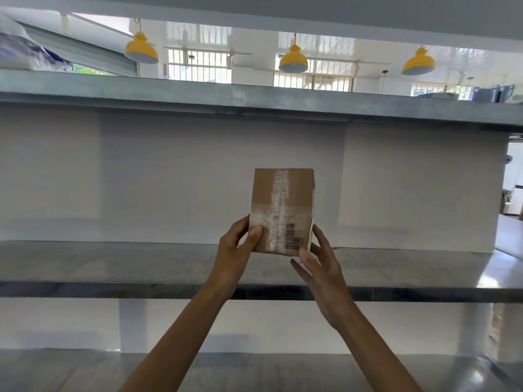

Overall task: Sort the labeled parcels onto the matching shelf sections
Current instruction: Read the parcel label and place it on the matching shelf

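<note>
our left hand [236, 250] has the firmer grip: the thumb is pressed flat on the front of a small cardboard parcel [283, 193] and the other fingers curl behind its left edge, pinching it. our right hand [321, 261] pinches the lower right corner more lightly, thumb at the front, fingers running up the right edge.

the parcel is upright in the air with its front face turned toward us. it hangs in front of and a little above the middle shelf [113, 264], resting on nothing.

because we hold it by its bottom half, the taped seam [278, 199] and most of the barcode label [294, 237] are uncovered. we judge this is for checking the label before choosing a section. the print is too small to make out.

the shelf is grey metal against a white back panel [169, 171], and no section markers show. the upper shelf [198, 94] carries a plastic bag [25, 52] at far left, with three yellow lamps [293, 60] hanging beyond. a lower shelf [254, 372] lies beneath our forearms.
</note>
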